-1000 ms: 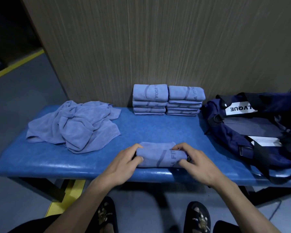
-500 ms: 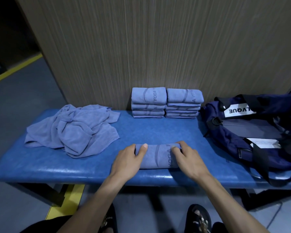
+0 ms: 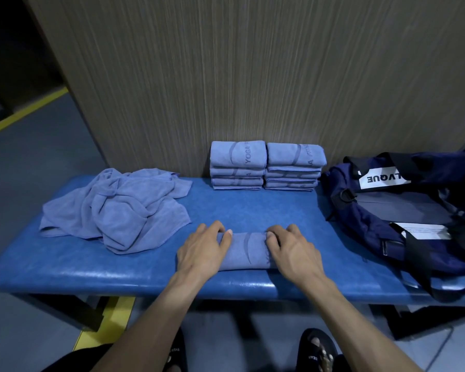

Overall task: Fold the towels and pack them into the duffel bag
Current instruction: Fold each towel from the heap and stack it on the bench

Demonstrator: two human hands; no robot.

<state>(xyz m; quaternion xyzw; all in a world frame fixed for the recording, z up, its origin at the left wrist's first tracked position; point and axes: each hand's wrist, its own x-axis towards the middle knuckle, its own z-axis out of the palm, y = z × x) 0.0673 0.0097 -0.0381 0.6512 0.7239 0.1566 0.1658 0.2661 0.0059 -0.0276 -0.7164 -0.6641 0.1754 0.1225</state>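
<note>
Towel [image 3: 246,251], light blue and folded into a small rectangle, lies on the near part of a padded blue counter [image 3: 65,267], close to its front edge. Two bare hands hold it from either end. The left hand [image 3: 203,249] covers the towel's left end, its fingers [image 3: 220,234] curled over the far edge and grasping the cloth. The right hand [image 3: 293,251] does the same at the right end, its fingers curled round that edge and pinching the fold. A dark curved mark shows on the strip of towel between the hands.

At the back of the counter, against a wood-grain wall [image 3: 253,76], stand two stacks [image 3: 266,165] of folded towels in the same blue, side by side and touching, with printed lettering on the top ones. To the left lies a loose heap [image 3: 118,210] of unfolded blue towels, apart from the hands. At the right end rests a navy bag [image 3: 403,218], lying open with black straps and a white label, near the right-hand stack.

Below the counter's edge, the person's feet in dark slippers [image 3: 317,350] stand on a grey floor [image 3: 24,170] with a yellow line.
</note>
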